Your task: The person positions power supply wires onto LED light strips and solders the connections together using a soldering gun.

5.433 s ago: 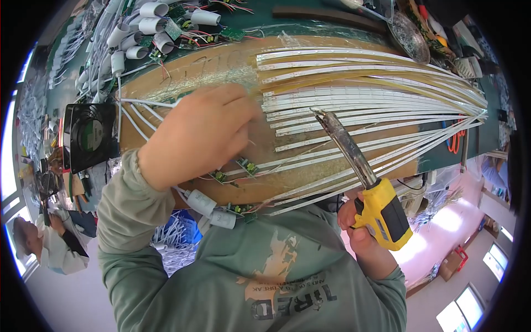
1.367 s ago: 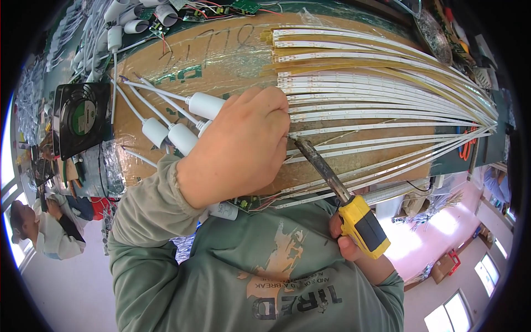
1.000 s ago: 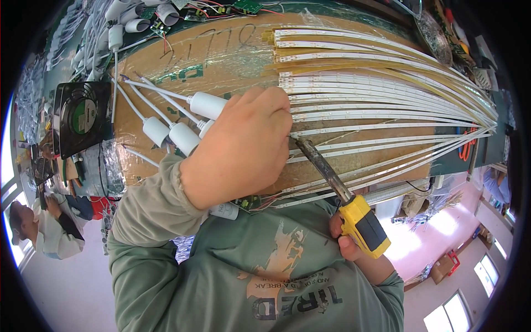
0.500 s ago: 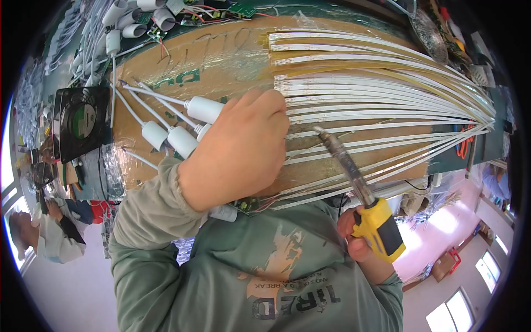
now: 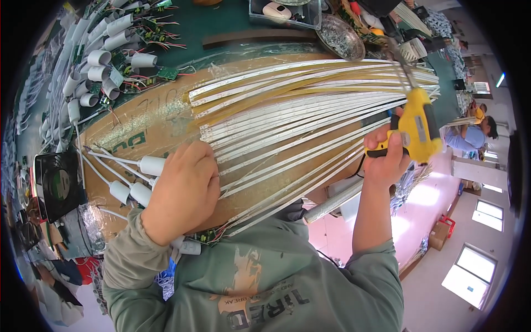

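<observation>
Partly hidden strip ends under curled left hand (image 5: 185, 188); right hand (image 5: 387, 157) gripping yellow tool (image 5: 421, 128).

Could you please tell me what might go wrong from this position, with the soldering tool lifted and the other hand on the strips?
1. The yellow-handled soldering tool in the right hand is raised with its tip near the round metal dish; it could knock or scorch something there.
2. The left hand presses the ends of the long white light strips on the brown cardboard sheet; letting go may let them shift.
</observation>
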### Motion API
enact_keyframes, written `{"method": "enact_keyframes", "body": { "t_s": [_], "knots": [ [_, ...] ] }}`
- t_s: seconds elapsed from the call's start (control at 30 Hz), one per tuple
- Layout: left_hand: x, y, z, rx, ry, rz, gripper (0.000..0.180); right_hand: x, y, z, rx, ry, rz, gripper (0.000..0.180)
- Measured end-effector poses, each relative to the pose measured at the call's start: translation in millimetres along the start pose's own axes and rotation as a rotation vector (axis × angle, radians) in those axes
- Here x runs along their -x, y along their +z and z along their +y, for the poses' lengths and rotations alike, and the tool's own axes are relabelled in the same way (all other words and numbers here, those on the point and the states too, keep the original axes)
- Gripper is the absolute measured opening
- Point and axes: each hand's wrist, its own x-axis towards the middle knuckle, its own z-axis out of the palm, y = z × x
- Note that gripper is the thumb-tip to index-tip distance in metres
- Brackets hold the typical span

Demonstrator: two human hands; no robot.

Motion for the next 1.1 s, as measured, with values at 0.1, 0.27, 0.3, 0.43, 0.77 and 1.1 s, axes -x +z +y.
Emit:
{"method": "enact_keyframes", "body": {
  "t_s": [0.1, 0.27, 0.3, 0.43, 0.77, 1.1],
  "knots": [
    [-1, 1, 1, -0.006, 0.004, -0.007, 0.005, -17, -2, 9, 0.084, -0.208, 0.033, 0.048],
    [1, 1, -2, -0.008, 0.006, 0.007, 0.005, -22, 4, 6, 0.206, 0.262, 0.098, 0.046],
    [0, 2, -2, -0.012, 0.009, 0.006, 0.006, -19, 3, 5, 0.119, 0.239, 0.078, 0.046],
    [1, 0, -2, -0.017, -0.043, -0.032, 0.006, 17, 8, 6, -0.122, 0.315, -0.076, 0.055],
    [1, -1, 0, -0.033, 0.010, -0.009, 0.008, 127, 12, -34, -0.105, 0.518, -0.630, 0.037],
    [2, 0, -1, -0.038, 0.007, -0.026, 0.008, 166, -1, -19, -0.545, 0.720, -0.639, 0.065]
  ]
}}
